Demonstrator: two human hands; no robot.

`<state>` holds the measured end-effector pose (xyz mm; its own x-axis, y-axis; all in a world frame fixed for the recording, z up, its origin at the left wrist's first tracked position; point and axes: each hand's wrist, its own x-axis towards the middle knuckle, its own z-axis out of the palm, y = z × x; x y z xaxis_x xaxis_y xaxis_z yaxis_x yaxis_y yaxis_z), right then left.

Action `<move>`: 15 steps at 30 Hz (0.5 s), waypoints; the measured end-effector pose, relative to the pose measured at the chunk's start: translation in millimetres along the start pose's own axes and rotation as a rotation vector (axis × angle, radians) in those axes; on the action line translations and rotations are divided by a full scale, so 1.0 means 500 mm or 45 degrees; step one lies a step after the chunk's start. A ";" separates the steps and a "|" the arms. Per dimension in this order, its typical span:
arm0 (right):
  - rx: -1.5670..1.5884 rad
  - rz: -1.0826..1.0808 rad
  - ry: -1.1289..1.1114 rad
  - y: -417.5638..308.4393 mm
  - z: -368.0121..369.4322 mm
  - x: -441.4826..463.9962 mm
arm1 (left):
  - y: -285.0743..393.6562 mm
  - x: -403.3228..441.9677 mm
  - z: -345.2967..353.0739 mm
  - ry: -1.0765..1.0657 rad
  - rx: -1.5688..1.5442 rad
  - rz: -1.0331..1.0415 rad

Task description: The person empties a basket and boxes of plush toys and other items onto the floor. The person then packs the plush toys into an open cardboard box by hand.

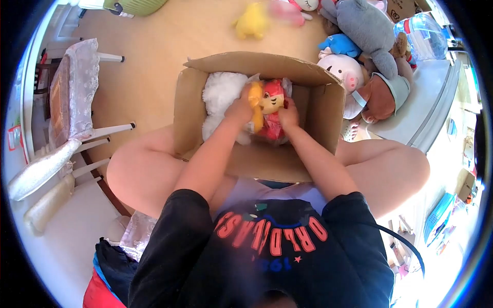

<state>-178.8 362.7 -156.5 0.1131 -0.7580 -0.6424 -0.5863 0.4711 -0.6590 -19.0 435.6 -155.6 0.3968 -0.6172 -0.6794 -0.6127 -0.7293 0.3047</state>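
Observation:
An open cardboard box [259,167] stands between the person's crossed legs. Inside it, a red and yellow plush toy [272,102] with a face on it sits in what looks like clear plastic wrapping. My left hand [240,110] grips the toy's left side, its fingers partly hidden by the yellow part. From the other side, my right hand [288,116] is closed on the red part. A fluffy white plush [221,95] fills the left end of the box, beside my left hand.
Beyond the box lie a blurred yellow toy [251,21] and a pile with a grey plush [365,31], a white pig plush [341,71] and a blue plush [340,45]. A lace-covered chair [82,92] stands left; a large plastic bottle [426,38] is far right.

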 end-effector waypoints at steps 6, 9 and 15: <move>-0.559 -0.041 0.176 0.025 -0.018 0.055 | 0.084 -0.076 -0.128 -0.023 0.231 -0.205; -0.682 -0.131 0.535 0.095 0.027 0.089 | 0.101 -0.100 -0.156 0.063 0.371 -0.321; -0.266 0.270 -0.032 0.178 0.074 0.159 | 0.029 -0.060 -0.069 0.080 0.123 -0.497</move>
<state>-192.4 361.1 -280.7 -0.0110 -0.6398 -0.7685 -0.7512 0.5125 -0.4159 -16.2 433.5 -107.7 0.6515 -0.3187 -0.6884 -0.4682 -0.8830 -0.0343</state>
